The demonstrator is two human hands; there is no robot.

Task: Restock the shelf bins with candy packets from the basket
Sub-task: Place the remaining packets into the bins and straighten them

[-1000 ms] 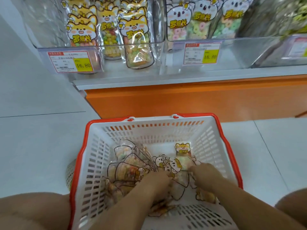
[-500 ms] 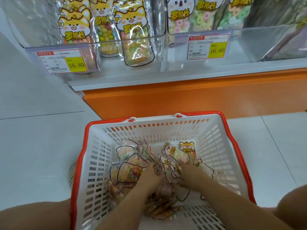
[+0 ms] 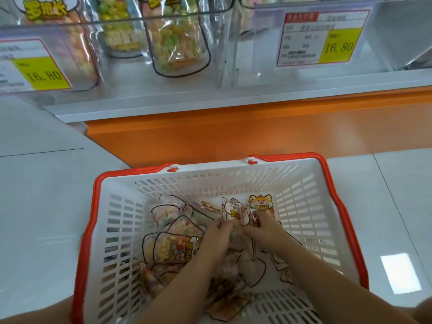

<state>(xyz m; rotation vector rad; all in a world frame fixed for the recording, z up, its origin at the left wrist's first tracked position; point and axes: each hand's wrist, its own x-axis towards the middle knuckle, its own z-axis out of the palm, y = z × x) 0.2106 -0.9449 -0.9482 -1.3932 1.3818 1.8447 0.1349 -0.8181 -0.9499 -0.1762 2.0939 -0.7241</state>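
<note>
A white basket with an orange rim [image 3: 98, 202] stands on the floor in front of me. Several clear candy packets [image 3: 173, 242] with cartoon animal labels lie in it. Both my hands reach down into the middle of the pile. My left hand [image 3: 217, 237] and my right hand [image 3: 261, 228] meet around a bunch of packets [image 3: 236, 211], fingers curled on them, their tops standing up between the hands. Above, clear shelf bins [image 3: 219, 38] hold upright candy packets [image 3: 177, 38].
The shelf has a white ledge and an orange base panel [image 3: 257, 127] just behind the basket. Price tags reading 16.80 [image 3: 327, 38] hang on the bin fronts. White floor tiles lie on both sides of the basket. My bare knees show at the bottom corners.
My hands have drawn together in the basket and gathered packets between them. The camera has moved closer to the shelf and basket.
</note>
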